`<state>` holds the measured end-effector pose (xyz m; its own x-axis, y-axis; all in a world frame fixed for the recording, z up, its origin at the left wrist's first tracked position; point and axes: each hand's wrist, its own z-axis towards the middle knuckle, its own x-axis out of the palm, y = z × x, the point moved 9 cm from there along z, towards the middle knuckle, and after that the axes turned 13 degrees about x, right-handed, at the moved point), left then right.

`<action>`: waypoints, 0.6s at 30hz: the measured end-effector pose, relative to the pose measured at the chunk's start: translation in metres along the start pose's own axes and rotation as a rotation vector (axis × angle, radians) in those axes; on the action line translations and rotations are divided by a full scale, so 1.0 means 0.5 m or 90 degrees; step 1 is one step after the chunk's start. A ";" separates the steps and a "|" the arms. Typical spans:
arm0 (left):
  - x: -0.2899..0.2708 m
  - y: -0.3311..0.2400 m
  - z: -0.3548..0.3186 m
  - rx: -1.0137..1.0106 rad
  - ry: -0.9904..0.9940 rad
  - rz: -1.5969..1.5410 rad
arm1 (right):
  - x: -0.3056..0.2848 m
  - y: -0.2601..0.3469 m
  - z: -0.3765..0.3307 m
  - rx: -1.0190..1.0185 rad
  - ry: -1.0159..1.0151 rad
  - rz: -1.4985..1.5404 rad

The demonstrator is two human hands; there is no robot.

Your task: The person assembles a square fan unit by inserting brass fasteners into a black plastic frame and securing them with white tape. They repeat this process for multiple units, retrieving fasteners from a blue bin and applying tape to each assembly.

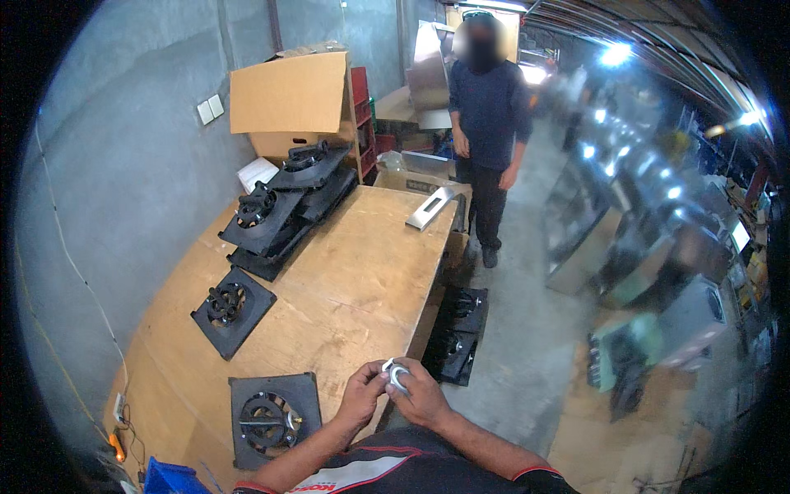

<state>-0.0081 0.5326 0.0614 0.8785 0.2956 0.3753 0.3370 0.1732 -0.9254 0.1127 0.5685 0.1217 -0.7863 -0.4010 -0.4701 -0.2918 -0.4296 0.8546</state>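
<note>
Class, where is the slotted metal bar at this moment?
In the head view, the metal bar lies near the far right corner of the table, to the right of the stacked black parts.

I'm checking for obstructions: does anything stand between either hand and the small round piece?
Nothing visible does. The left hand and right hand both have their fingers at the small round piece. Those fingers cover part of it, so its underside can't be checked.
</note>
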 end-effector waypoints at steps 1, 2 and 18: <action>0.015 -0.013 -0.011 -0.013 -0.048 -0.027 | 0.001 0.001 0.004 -0.008 -0.004 -0.001; 0.006 -0.006 -0.010 -0.011 -0.068 -0.050 | 0.003 0.002 0.008 -0.015 -0.009 -0.003; -0.088 -0.057 0.023 0.210 -0.134 0.166 | 0.079 -0.016 0.086 -0.005 0.019 0.130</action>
<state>-0.0604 0.5255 0.0720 0.8204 0.5471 0.1661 -0.0418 0.3471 -0.9369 0.0606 0.5910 0.1061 -0.8120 -0.5042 -0.2939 -0.1242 -0.3428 0.9312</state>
